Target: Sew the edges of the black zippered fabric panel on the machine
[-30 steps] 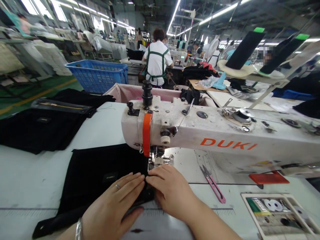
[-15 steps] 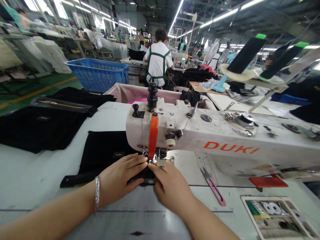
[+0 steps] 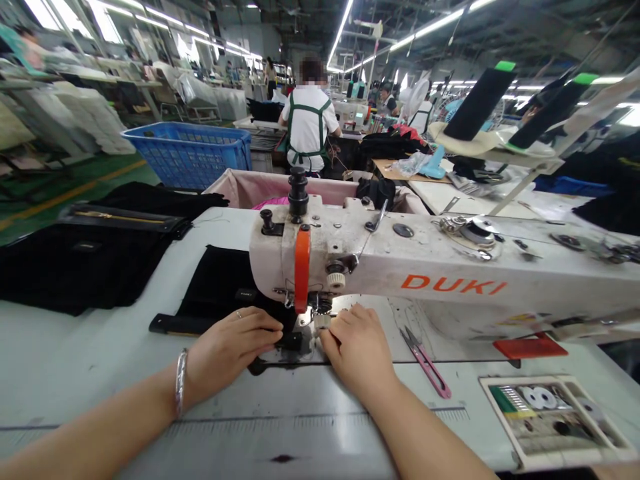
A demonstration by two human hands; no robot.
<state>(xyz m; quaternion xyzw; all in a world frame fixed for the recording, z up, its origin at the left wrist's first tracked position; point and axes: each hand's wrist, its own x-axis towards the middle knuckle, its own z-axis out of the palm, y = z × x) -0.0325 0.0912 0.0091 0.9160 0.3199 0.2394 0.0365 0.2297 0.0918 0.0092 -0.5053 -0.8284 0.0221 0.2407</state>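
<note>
Black fabric panel (image 3: 220, 290) lies flat on the white worktable (image 3: 75, 353) under the head of the white DUKI sewing machine (image 3: 380, 260). Left hand (image 3: 227, 347) presses flat on it; right hand (image 3: 357, 347) rests curled just beside the needle, pink thread snips (image 3: 427, 367) nearby.

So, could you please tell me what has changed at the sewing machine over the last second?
The black fabric panel has travelled away from the person, under the white sewing machine head. The left hand and right hand followed it forward, still flat on it. The pink-handled thread snips stayed put.
</note>
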